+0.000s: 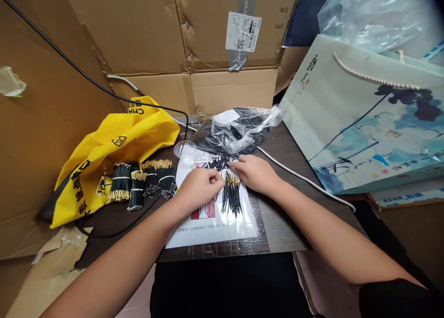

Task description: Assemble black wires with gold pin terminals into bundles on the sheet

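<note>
My left hand [198, 187] is closed in a pinch over the printed sheet [215, 231]. A thin dark strand shows under its fingertips, but what they hold is too small to make out. My right hand [255, 174] reaches in from the other side, its index finger stretched out to a small pile of short black tubes [218, 163]. Nothing shows in its grasp. Between and below the hands lies a loose bunch of black wires with gold-coloured tips [231, 195]. Tied bundles of similar wires [120, 181] lie to the left.
A yellow bag [138, 128] lies behind the bundles. At the back is a clear plastic bag of black pieces [236, 128], beside a small clear plastic dish [186, 152]. A paper gift bag [364, 119] stands right; cardboard [222, 36] walls the back. Cables [305, 177] cross the table.
</note>
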The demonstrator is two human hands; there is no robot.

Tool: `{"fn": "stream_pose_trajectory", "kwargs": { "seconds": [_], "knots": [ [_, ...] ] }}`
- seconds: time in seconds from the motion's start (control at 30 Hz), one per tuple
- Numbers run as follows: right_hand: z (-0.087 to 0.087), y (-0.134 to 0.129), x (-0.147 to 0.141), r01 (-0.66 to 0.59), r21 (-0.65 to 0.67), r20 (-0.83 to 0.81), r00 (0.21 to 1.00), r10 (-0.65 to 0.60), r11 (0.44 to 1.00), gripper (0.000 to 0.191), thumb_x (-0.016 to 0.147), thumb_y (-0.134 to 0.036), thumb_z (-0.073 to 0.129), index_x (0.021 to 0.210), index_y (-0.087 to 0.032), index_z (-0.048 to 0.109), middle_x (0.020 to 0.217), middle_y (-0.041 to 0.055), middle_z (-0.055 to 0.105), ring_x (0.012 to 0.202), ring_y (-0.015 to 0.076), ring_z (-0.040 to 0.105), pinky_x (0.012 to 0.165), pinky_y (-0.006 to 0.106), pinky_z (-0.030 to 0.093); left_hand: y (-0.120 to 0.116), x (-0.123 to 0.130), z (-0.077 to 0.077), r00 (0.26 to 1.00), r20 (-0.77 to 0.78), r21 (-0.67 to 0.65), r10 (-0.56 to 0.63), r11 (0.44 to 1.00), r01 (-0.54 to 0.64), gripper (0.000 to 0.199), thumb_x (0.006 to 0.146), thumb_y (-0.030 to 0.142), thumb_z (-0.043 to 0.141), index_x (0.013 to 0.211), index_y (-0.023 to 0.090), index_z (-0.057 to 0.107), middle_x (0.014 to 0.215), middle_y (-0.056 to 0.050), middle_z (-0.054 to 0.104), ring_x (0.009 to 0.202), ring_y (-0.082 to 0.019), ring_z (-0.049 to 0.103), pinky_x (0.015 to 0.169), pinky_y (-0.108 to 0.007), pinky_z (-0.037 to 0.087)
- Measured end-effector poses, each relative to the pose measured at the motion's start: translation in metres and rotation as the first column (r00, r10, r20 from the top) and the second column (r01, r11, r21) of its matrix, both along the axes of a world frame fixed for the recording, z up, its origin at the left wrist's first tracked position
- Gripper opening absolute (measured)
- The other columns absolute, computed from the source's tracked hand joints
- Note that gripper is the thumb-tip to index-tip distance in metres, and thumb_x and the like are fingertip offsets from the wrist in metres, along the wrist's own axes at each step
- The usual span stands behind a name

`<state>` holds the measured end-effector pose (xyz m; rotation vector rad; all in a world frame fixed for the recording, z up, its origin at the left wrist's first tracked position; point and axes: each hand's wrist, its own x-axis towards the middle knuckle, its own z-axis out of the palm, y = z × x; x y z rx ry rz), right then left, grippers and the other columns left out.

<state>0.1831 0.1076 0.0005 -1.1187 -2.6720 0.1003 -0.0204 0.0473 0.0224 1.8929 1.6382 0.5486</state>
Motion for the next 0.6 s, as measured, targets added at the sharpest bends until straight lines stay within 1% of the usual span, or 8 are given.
{"fn": "stream_pose_trajectory", "kwargs": {
  "seconds": [0.13,0.23,0.33,0.4,0.5,0.6],
  "knots": [
    [0.0001,0.0057,0.0011,0.014,0.027,-0.005,1.000,-0.014,1.000,0.025,0.096,-0.026,0.047,0.107,-0.023,0.070,0.080,0.0046,0.059,0.073,0.0160,0.049,0.063,0.030,0.025,-0.0020,0.0019,0.0000,0.996,-0.077,0.001,-0.046,0.999,0.046,0.023,0.076,0.027,0.052,0.060,0.019,0.066,0.056,-0.001,0.060,0.053,-0.013,0.049,0.053,-0.026,0.029],
    [0.0007,0.0073,0.0022,0.026,0.022,-0.014,1.000,-0.026,0.999,0.019,0.094,-0.023,0.050,0.097,-0.021,0.069,0.081,0.0046,0.060,0.075,0.0160,0.050,0.064,0.030,0.026,-0.0035,0.0039,-0.0016,0.993,-0.094,-0.016,-0.075,0.997,0.073,0.024,0.077,0.027,0.052,0.057,0.019,0.062,0.054,0.000,0.059,0.052,-0.012,0.048,0.053,-0.026,0.028],
    [0.0009,0.0072,0.0022,0.032,0.006,-0.023,0.999,-0.032,0.999,0.016,0.092,-0.023,0.052,0.098,-0.022,0.067,0.084,0.0042,0.060,0.076,0.0159,0.050,0.064,0.029,0.025,-0.0048,0.0054,-0.0025,0.992,-0.090,-0.011,-0.094,0.996,0.093,0.027,0.078,0.028,0.050,0.054,0.019,0.059,0.051,0.001,0.055,0.051,-0.012,0.046,0.053,-0.026,0.029],
    [0.0008,0.0069,0.0021,0.036,0.002,-0.023,0.999,-0.036,0.999,0.015,0.092,-0.022,0.052,0.097,-0.022,0.066,0.085,0.0040,0.059,0.076,0.0157,0.049,0.064,0.029,0.025,-0.0055,0.0061,-0.0020,0.993,-0.074,-0.010,-0.096,0.995,0.095,0.028,0.080,0.029,0.049,0.057,0.019,0.061,0.052,0.001,0.056,0.051,-0.012,0.046,0.054,-0.025,0.030],
    [-0.0001,0.0071,0.0025,0.022,0.013,-0.034,0.999,-0.021,1.000,0.014,0.092,-0.020,0.051,0.095,-0.021,0.065,0.085,0.0037,0.058,0.077,0.0156,0.049,0.064,0.028,0.025,-0.0058,0.0063,-0.0005,0.997,-0.039,0.011,-0.069,0.998,0.069,0.024,0.081,0.027,0.049,0.065,0.019,0.064,0.056,0.001,0.059,0.054,-0.012,0.050,0.056,-0.025,0.032],
    [-0.0019,0.0084,0.0030,0.012,0.015,-0.063,0.998,-0.011,1.000,0.014,0.092,-0.021,0.052,0.098,-0.021,0.065,0.086,0.0035,0.056,0.079,0.0156,0.048,0.065,0.028,0.026,-0.0048,0.0057,0.0013,0.999,-0.001,0.074,-0.034,0.997,0.034,0.021,0.081,0.025,0.049,0.065,0.018,0.061,0.060,0.002,0.060,0.059,-0.012,0.052,0.059,-0.025,0.034]
  ]
}}
